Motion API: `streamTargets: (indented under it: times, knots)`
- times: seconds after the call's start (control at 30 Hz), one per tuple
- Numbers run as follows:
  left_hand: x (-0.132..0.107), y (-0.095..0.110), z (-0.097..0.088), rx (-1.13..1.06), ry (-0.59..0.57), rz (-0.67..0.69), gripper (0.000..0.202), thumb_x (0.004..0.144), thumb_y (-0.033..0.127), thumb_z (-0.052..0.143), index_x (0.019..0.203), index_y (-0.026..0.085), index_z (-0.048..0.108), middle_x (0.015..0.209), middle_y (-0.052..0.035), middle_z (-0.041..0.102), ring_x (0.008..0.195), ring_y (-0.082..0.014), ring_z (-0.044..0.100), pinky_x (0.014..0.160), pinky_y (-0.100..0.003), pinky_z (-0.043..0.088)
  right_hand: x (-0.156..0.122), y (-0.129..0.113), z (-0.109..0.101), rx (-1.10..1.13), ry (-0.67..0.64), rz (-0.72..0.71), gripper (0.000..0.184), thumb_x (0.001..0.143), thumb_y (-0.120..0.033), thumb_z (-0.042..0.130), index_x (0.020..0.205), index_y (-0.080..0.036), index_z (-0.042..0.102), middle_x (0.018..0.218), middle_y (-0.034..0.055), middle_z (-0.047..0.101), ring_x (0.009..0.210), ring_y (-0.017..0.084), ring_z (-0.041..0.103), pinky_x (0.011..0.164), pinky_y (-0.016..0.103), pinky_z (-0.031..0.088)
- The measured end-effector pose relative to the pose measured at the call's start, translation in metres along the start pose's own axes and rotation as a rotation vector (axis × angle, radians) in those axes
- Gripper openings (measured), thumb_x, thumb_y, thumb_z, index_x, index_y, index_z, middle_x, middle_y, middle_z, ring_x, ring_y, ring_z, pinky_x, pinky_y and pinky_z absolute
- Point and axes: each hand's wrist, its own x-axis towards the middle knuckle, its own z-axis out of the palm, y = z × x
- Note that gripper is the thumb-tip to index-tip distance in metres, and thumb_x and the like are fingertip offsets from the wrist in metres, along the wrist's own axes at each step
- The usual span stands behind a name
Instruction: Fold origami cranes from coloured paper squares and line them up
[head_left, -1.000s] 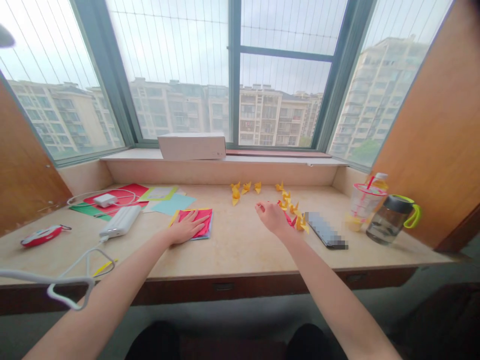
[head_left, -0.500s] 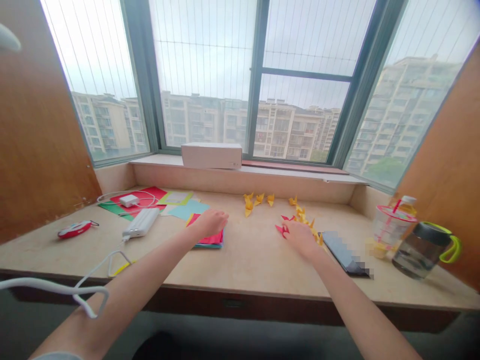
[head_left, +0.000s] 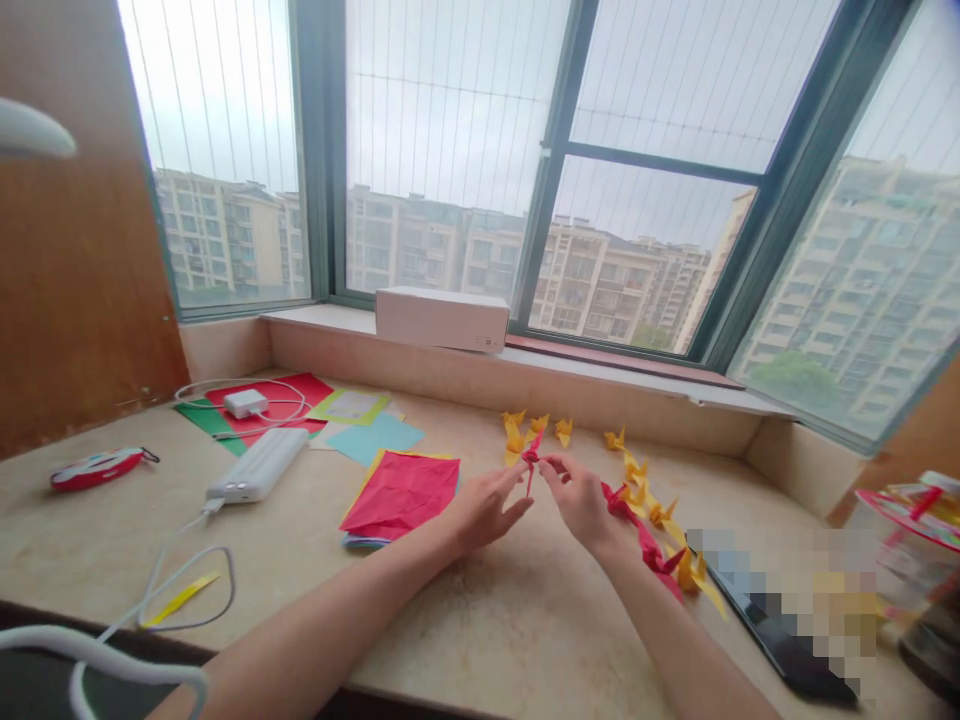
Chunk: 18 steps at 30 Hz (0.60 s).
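A small red origami crane [head_left: 531, 456] is in the middle, above the tabletop and in front of the yellow cranes. My right hand [head_left: 579, 500] pinches its right side between thumb and fingertips. From the left, my left hand [head_left: 486, 512] reaches to the same crane, fingers stretched out and thumb apart; its fingertips are at or touching the paper. Beside my right wrist lie more red cranes [head_left: 658, 555], partly hidden by the arm. Several yellow cranes [head_left: 636, 490] form a line behind them. A stack of square paper [head_left: 405, 495], red on top, lies left of my left hand.
Loose coloured sheets [head_left: 377, 436], a white power bank [head_left: 259, 466] with cables and a red-and-white object [head_left: 99, 468] occupy the left side. A dark phone [head_left: 780, 640] and a cup [head_left: 911, 545] are at right. A white box [head_left: 442, 320] stands on the sill.
My left hand has moved from above the paper stack toward the middle. My right hand has brought a red crane to meet it. The view has tilted and come closer to the table.
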Motion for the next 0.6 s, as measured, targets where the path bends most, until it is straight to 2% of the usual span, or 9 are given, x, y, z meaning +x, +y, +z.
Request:
streamTargets:
  times: [0.1, 0.2, 0.33, 0.43, 0.6]
  knots:
    - [-0.002, 0.003, 0.005, -0.190, 0.081, -0.058, 0.036, 0.093, 0.038, 0.053, 0.124, 0.020, 0.051, 0.113, -0.0112, 0.067, 0.092, -0.0209, 0.067, 0.080, -0.034, 0.054, -0.012, -0.008, 0.011, 0.119, 0.017, 0.015, 0.031, 0.092, -0.042, 0.050, 0.094, -0.019, 0.070, 0.088, 0.0075, 0.075, 0.078, 0.022, 0.066, 0.075, 0.032, 0.049]
    - [-0.006, 0.009, 0.004, -0.282, 0.108, -0.049, 0.033, 0.091, 0.035, 0.056, 0.120, 0.020, 0.052, 0.107, -0.0094, 0.068, 0.094, -0.0209, 0.066, 0.082, -0.034, 0.054, -0.028, -0.014, 0.011, 0.219, 0.020, 0.047, 0.029, 0.091, -0.042, 0.053, 0.092, -0.019, 0.071, 0.085, 0.0073, 0.074, 0.076, 0.022, 0.067, 0.073, 0.032, 0.050]
    - [-0.011, 0.016, -0.001, -0.323, 0.138, -0.001, 0.027, 0.090, 0.024, 0.054, 0.117, 0.020, 0.051, 0.108, -0.0083, 0.066, 0.099, -0.0200, 0.065, 0.088, -0.035, 0.053, -0.042, -0.019, 0.006, 0.353, -0.063, 0.084, 0.028, 0.090, -0.042, 0.056, 0.090, -0.018, 0.071, 0.085, 0.0083, 0.073, 0.077, 0.022, 0.067, 0.075, 0.033, 0.052]
    - [-0.012, 0.020, -0.005, -0.334, 0.148, 0.031, 0.027, 0.089, 0.017, 0.053, 0.115, 0.020, 0.049, 0.104, -0.0070, 0.066, 0.095, -0.0182, 0.066, 0.087, -0.034, 0.054, -0.043, -0.021, 0.002, 0.409, -0.102, 0.098, 0.029, 0.090, -0.042, 0.057, 0.091, -0.017, 0.070, 0.085, 0.0079, 0.073, 0.078, 0.021, 0.066, 0.075, 0.033, 0.052]
    - [-0.014, 0.022, -0.010, -0.264, 0.099, 0.011, 0.016, 0.093, 0.015, 0.042, 0.106, 0.020, 0.051, 0.095, -0.0057, 0.066, 0.087, -0.0157, 0.065, 0.080, -0.029, 0.053, -0.039, -0.022, -0.008, 0.433, -0.059, 0.145, 0.029, 0.090, -0.043, 0.057, 0.084, -0.017, 0.068, 0.077, 0.0052, 0.070, 0.075, 0.019, 0.065, 0.072, 0.030, 0.051]
